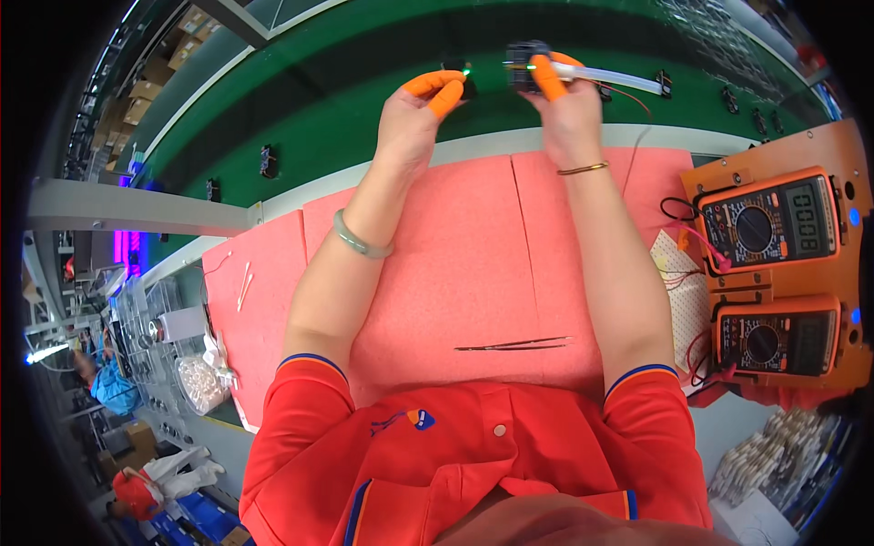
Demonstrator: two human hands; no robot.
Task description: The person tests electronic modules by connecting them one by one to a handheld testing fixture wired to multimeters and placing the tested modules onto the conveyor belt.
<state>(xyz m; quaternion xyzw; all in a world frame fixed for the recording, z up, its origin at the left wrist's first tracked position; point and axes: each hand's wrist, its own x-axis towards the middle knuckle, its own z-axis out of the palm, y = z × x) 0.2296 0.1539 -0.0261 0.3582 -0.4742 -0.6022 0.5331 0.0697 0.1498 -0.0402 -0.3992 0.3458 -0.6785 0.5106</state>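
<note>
Both my arms reach over the pink mat to the green belt. My left hand (pixel 421 114), in orange finger cots, is closed with thumb and forefinger together at a small dark part (pixel 451 65) showing a green light. Much of that part is hidden by my fingers. To its right, my right hand (pixel 572 107), also in orange finger cots, grips a black block-shaped module (pixel 523 59) with a green glow near the fingertip. A whitish translucent tube (pixel 619 78) extends right from this hand, with a thin red wire (pixel 635 96) below it.
Dark tweezers (pixel 513 345) and cotton swabs (pixel 244 287) lie on the pink mat (pixel 446 264). Two orange multimeters (pixel 763 223) stand at right in an orange holder. More black modules (pixel 268 161) sit along the green belt (pixel 346 118). A grey post (pixel 137 205) stands left.
</note>
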